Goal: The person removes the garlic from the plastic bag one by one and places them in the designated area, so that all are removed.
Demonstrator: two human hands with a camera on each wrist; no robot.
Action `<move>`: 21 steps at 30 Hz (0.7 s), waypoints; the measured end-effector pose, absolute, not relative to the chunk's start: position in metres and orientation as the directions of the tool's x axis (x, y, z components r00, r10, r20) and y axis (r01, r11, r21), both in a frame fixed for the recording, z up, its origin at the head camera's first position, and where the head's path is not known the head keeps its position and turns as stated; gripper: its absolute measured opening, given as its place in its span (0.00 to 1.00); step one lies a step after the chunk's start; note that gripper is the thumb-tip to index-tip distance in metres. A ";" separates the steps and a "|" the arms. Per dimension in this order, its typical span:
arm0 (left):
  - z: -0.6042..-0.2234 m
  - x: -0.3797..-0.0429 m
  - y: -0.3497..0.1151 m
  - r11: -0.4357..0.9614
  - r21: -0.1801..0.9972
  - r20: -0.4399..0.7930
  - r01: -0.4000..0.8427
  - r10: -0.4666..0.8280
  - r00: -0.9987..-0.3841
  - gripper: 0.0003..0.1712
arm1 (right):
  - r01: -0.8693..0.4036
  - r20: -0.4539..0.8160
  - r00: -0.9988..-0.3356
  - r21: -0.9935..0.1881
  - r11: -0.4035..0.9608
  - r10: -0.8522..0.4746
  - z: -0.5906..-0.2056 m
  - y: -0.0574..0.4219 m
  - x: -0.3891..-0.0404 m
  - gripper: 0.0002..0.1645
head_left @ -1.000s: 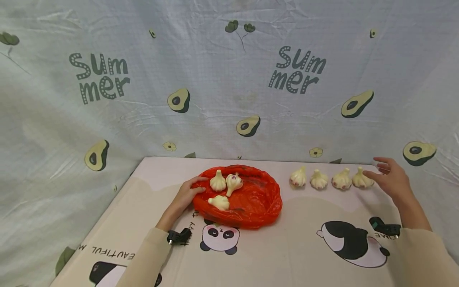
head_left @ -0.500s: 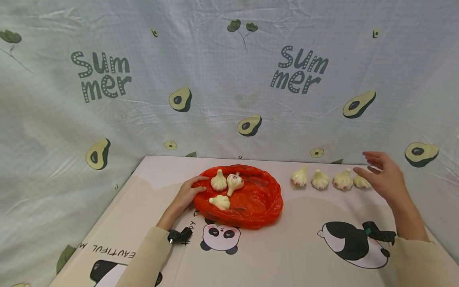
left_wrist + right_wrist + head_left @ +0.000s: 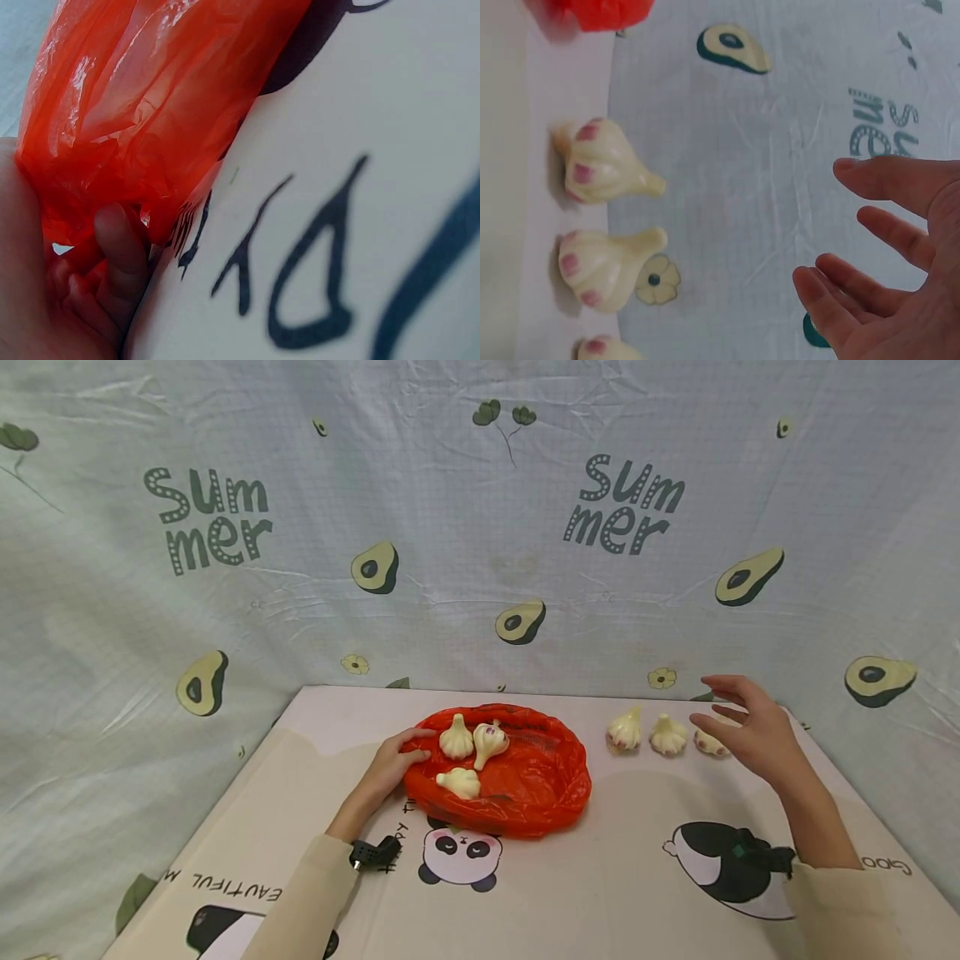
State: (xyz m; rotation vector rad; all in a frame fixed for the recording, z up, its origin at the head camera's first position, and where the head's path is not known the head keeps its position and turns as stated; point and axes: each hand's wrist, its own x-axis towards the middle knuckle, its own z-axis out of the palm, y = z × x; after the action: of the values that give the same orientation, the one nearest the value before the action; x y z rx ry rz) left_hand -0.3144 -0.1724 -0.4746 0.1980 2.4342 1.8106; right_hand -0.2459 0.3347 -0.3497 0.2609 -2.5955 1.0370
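A red plastic bag [image 3: 525, 818], its mouth spread wide, lies on the table with three garlic bulbs in its left half, one of them this bulb [image 3: 457, 739]. My left hand [image 3: 392, 767] grips the bag's left rim, fingers over the edge; the left wrist view shows curled fingers against the red plastic [image 3: 150, 112]. Over at the right, my right hand [image 3: 753, 735] hovers with spread fingers and nothing in it. Left of it stand two garlic bulbs [image 3: 626, 732], and a third bulb [image 3: 710, 742] is partly covered by the hand. The fourth in that row is hidden behind it.
A pale cloth with panda prints covers the table [image 3: 585, 893]. Close behind the bulbs rises a hanging curtain [image 3: 450, 527] with avocado prints, which also closes off both sides. Each wrist wears a black strap [image 3: 375, 854] with a small camera.
My right hand has moved left along the row of garlic bulbs, from beside the rightmost one to over the third. The left hand and the bag have stayed put.
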 end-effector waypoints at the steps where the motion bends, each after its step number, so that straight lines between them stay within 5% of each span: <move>1: -0.475 -0.315 -0.172 0.283 0.958 -0.002 0.046 0.166 -0.986 0.25 | -0.308 0.382 -0.922 -0.631 0.712 -0.061 -0.349 0.331 -0.246 0.38; 21: -0.476 -0.315 -0.174 0.281 0.959 -0.012 0.034 0.161 -0.987 0.26 | -0.430 0.364 -0.900 -0.641 0.636 -0.240 -0.344 0.262 -0.256 0.35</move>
State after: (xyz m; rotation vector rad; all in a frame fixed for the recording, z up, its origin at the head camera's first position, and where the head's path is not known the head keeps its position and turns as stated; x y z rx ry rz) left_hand -0.3152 -0.1736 -0.4758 0.1854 2.4269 1.8133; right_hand -0.2564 0.2619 -0.3436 0.5451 -2.6132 1.1180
